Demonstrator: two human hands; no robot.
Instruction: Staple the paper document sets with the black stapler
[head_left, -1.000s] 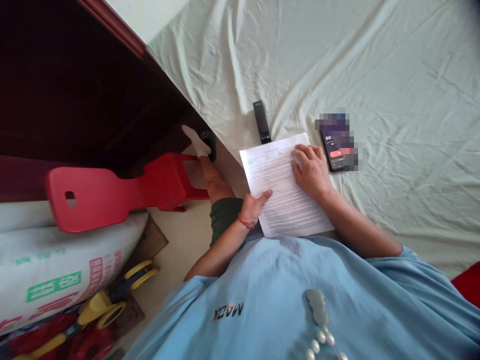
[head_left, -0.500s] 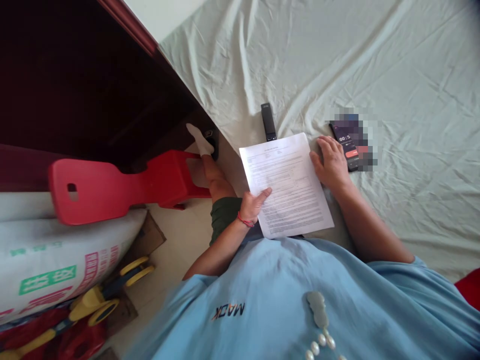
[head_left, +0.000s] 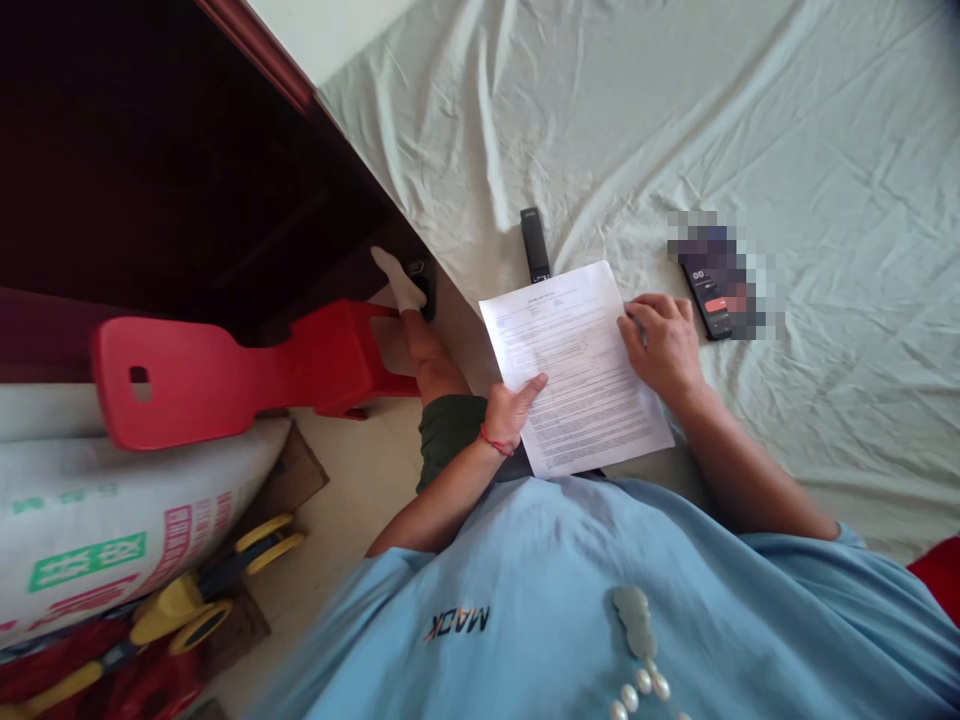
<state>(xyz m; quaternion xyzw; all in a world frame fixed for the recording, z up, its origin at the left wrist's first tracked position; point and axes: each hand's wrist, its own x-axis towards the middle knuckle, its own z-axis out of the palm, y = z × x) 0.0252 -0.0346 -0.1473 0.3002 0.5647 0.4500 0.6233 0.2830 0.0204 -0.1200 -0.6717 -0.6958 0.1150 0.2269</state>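
Observation:
My left hand (head_left: 511, 408) grips the left edge of a stack of printed paper sheets (head_left: 570, 370), thumb on top and the other fingers hidden beneath. My right hand (head_left: 664, 345) rests at the right edge of the sheets, fingers bent and thumb apart from them; its thumb tip reaches the paper's edge. Just beyond the top edge of the paper lies a black stapler (head_left: 534, 243), its metal end towards the sheets. To the right of my right hand is a phone (head_left: 709, 295) with a lit screen, partly blurred out.
A wrinkled pale sheet (head_left: 825, 200) covers the bed under these things. On the left stand a red plastic chair (head_left: 180, 380), a printed white sack (head_left: 112, 520) and a yellow-wheeled toy (head_left: 172, 610). Dark red furniture (head_left: 150, 150) borders the bed.
The phone has shifted right, away from the papers. My right hand's fingers have drawn in and bent, closer to the paper's edge. The left hand keeps its hold.

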